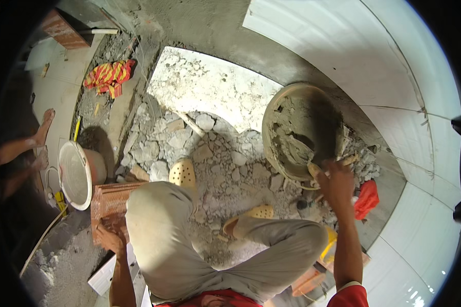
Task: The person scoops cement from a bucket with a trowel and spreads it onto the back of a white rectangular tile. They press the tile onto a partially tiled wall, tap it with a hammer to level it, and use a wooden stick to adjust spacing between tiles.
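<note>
My right hand is closed around the wooden handle of a trowel. The trowel's blade is sunk in or coated with wet grey mortar, so its shape is hard to make out. That mortar lies in a round tub, tilted toward me on the right. On the other side, my left hand grips the near edge of reddish-brown ribbed tiles beside my left knee. How many tiles the fingers hold cannot be seen.
Broken rubble covers the ground around my yellow clogs. A mortar-spattered white board lies ahead. A pale bucket stands left, near another person's bare feet. A red bag lies near the white-tiled wall.
</note>
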The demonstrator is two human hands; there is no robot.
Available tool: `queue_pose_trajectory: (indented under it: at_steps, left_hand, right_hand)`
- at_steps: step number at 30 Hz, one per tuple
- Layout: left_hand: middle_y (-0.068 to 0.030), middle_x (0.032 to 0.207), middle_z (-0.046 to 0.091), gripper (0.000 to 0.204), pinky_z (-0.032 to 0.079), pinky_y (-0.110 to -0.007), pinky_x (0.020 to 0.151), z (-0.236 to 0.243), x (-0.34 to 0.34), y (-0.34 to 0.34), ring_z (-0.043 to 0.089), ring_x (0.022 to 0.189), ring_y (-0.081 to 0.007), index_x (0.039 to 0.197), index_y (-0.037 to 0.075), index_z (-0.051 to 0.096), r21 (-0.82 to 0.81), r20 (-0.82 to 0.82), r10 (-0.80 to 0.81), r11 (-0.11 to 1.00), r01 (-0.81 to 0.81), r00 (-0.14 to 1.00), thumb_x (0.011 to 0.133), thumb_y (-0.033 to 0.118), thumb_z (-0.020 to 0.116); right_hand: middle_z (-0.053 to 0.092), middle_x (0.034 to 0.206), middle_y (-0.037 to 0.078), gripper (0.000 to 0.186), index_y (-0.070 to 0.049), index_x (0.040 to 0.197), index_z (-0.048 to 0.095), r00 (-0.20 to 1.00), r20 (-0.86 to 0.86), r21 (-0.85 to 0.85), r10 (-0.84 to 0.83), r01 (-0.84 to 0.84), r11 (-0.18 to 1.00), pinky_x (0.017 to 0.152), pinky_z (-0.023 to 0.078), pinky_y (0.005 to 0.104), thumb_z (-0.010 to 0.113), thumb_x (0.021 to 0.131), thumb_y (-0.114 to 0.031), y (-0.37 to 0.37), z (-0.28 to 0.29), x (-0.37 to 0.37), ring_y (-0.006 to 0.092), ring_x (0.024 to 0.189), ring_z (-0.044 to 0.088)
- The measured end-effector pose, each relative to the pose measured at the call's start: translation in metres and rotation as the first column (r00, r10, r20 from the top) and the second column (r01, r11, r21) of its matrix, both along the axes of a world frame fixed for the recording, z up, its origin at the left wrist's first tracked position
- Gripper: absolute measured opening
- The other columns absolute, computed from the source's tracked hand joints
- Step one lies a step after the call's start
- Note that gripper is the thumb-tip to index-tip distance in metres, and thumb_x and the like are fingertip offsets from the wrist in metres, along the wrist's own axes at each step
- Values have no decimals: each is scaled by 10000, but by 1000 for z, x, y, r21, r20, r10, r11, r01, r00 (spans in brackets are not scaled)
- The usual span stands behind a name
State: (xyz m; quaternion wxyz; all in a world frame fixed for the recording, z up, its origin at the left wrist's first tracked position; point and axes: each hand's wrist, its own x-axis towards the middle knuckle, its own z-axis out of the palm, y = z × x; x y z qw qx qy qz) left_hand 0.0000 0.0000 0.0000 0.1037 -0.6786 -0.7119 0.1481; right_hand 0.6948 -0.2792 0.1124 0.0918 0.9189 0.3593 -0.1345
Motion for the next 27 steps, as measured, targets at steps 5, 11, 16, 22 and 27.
queue_pose_trajectory:
  at_steps: [5,11,16,22,27]
  left_hand:
    - [-240,1274,584,496,484,-416,932,18,132,22,613,1106,-333,1312,-49,548,348,789,-387,922,173,478,1013,341,621]
    - [-186,1425,563,644,437,-411,1111,52,391,101,570,1292,-305,1498,-12,445,-154,987,115,554,818,108,1063,458,510]
    - [-199,1490,479,799,423,-442,1101,38,573,36,509,1325,-297,1511,-45,390,-575,757,427,77,815,494,1043,599,458]
    - [-134,1216,624,697,448,-426,1039,50,616,-27,565,1131,-244,1270,-37,586,-621,701,581,213,754,413,1055,602,409]
    - [-169,1245,605,712,439,-422,1045,56,664,-51,553,1149,-261,1318,-72,537,-529,764,514,154,834,390,1065,577,390]
  right_hand:
    - [698,1068,150,437,-36,1107,702,921,-179,459,-348,390,798,817,537,426,654,967,-446,-54,-24,83,310,941,662]
    - [618,928,32,566,-22,1114,647,333,-933,304,-137,933,194,712,524,320,501,1046,-564,-80,-84,81,159,820,601]
    - [558,831,-11,425,-96,990,624,413,-900,387,-140,905,178,653,466,295,520,1054,-504,-72,-110,77,133,706,506]
    - [601,1054,128,569,27,1253,572,421,-893,418,-161,907,56,780,498,391,533,1038,-498,-97,-89,65,228,917,569]
    - [680,838,56,435,-8,1079,706,352,-934,358,-67,909,-212,642,503,284,558,1037,-415,-140,-86,85,152,694,603]
